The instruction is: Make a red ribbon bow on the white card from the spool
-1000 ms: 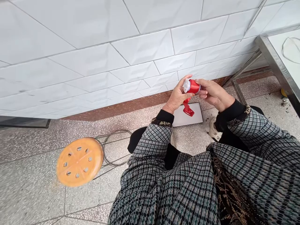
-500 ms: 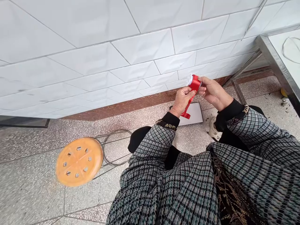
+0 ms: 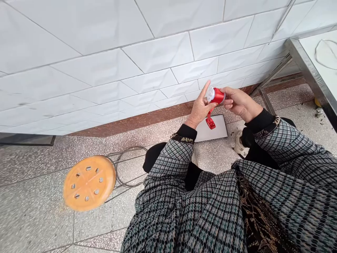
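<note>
A roll of red ribbon (image 3: 219,95) on a white spool is held up near the tiled wall, its white end facing left. My right hand (image 3: 238,102) grips the spool's right end between thumb and fingers. At its left, my left hand (image 3: 199,108) has the thumb against the lower side of the roll, with the index finger stretched upward. A loose tail of ribbon (image 3: 210,122) hangs below the roll, over a flat white rectangular panel (image 3: 217,130) lying on the floor.
An orange round stool (image 3: 89,183) with thin metal legs lies tipped on the floor at left. A metal-framed table (image 3: 310,75) stands at right. White tiled wall (image 3: 158,52) runs behind. A shoe (image 3: 239,144) shows below my right hand.
My left index finger has lifted and straightened, and that hand has shifted slightly left. The roll has tilted closer to horizontal, and its hanging tail has swung and shortened.
</note>
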